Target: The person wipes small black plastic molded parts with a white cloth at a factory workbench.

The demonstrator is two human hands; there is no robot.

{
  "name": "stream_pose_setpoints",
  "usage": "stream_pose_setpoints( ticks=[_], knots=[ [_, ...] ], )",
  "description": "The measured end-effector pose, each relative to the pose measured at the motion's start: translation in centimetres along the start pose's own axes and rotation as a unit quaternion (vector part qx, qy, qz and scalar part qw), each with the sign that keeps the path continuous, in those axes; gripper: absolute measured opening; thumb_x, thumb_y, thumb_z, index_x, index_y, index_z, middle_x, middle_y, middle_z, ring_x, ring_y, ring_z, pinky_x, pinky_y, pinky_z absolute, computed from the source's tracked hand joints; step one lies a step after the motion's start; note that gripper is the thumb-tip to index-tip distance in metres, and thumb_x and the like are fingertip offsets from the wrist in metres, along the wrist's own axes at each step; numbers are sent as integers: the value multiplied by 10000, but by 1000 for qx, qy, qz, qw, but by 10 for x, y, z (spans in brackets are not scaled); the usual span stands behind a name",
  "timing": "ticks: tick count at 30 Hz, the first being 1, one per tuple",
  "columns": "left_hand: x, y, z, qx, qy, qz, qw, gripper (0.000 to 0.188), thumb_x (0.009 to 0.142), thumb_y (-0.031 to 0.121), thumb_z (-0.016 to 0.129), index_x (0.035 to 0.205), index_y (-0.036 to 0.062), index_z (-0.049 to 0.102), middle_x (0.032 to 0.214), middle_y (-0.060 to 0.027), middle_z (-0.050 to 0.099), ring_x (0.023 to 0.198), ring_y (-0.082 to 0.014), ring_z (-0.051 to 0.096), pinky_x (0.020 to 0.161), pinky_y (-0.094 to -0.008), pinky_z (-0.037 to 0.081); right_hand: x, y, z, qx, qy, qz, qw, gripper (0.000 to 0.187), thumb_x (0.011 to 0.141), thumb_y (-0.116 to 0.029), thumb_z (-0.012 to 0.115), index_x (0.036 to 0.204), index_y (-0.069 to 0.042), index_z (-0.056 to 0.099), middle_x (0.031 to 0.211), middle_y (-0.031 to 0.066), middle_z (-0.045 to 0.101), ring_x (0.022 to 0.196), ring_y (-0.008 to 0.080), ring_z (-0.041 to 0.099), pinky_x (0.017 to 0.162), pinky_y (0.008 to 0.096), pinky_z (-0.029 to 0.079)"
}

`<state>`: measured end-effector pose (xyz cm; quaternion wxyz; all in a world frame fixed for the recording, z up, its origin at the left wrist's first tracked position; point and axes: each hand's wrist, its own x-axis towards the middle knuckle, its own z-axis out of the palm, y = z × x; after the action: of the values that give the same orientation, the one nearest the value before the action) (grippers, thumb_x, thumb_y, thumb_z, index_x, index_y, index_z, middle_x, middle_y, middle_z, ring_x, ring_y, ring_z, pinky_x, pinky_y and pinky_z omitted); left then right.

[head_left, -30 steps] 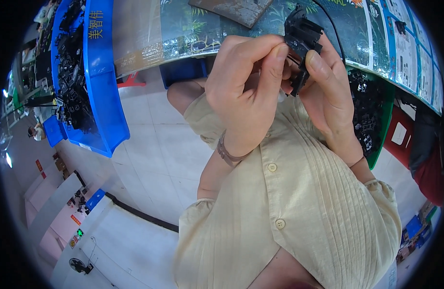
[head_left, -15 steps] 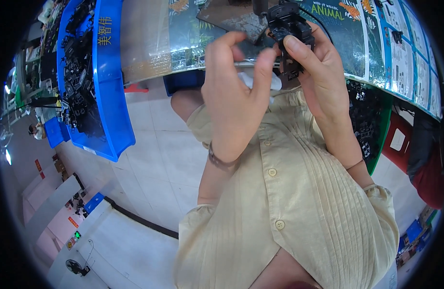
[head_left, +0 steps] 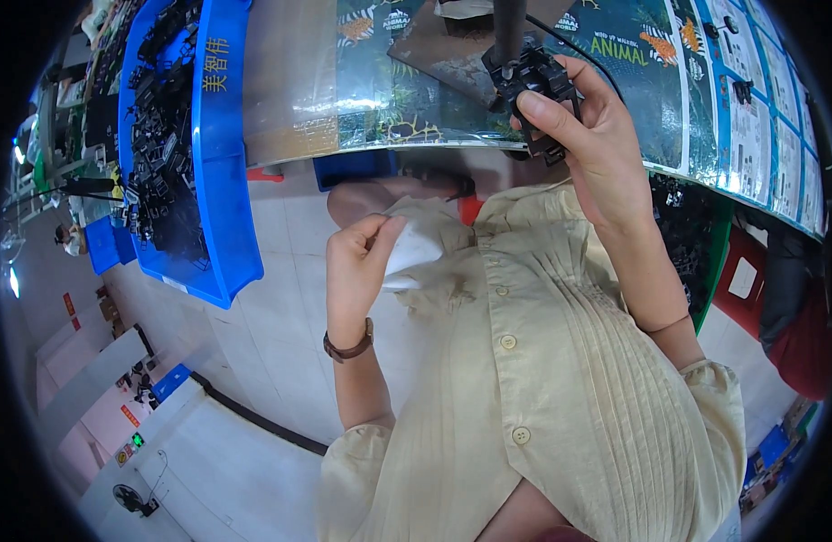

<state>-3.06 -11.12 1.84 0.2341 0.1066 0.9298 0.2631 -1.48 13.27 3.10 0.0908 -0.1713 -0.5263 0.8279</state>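
Observation:
My right hand (head_left: 601, 135) holds a black plastic part (head_left: 541, 81) with several openings, thumb on its near side and fingers round the right. Directly over the part, a dark vertical rod (head_left: 510, 36) comes down; whether they touch, I cannot tell. Low over my lap, my left hand (head_left: 355, 275) is closed with thumb and forefinger pinched together. A soft white cloth-like piece (head_left: 416, 251) lies against those fingertips and seems to be gripped at its edge. Its exact kind does not show.
A blue bin (head_left: 228, 181) full of black plastic parts (head_left: 163, 135) stands left of the printed-sheet-covered table (head_left: 289, 99). Below the table's right edge is a green bin (head_left: 719, 244) with more black parts. A dark flat plate (head_left: 443, 59) lies behind the rod, beside a black cable (head_left: 579, 41).
My left hand has come away from the black part and dropped down left to my lap. The white piece has shifted left with it. My right hand keeps hold of the part.

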Motion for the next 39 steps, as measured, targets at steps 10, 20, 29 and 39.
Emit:
stream_pose_setpoints(
  ticks=[10,20,29,39],
  knots=[
    [20,38,8,-727,-41,10,685,283,867,88,462,1137,10,429,1107,-105,522,1030,-185,511,875,-338,424,2,1,1,24,15,-11,1000,348,706,-125,691,975,-26,493,812,21,588,697,55,530,557,183,404],
    [27,58,12,-745,-94,39,659,285,885,101,425,1156,11,429,1120,-74,516,1071,-171,474,930,-340,366,0,1,7,66,9,-15,998,337,719,-112,676,992,-16,502,803,26,595,687,57,538,571,186,412],
    [32,74,10,-728,-73,86,676,312,868,66,422,1168,-19,420,1130,-100,509,1060,-182,477,927,-348,365,1,5,1,57,2,-3,998,331,723,-109,674,991,-15,504,781,22,593,683,56,538,586,176,416],
    [46,96,17,-721,-38,79,687,266,863,53,435,1114,-22,486,999,-73,568,889,-129,563,753,-246,466,-2,4,3,87,0,-18,996,340,725,-88,669,1007,-10,496,809,40,602,713,70,556,650,191,444]
  ],
)
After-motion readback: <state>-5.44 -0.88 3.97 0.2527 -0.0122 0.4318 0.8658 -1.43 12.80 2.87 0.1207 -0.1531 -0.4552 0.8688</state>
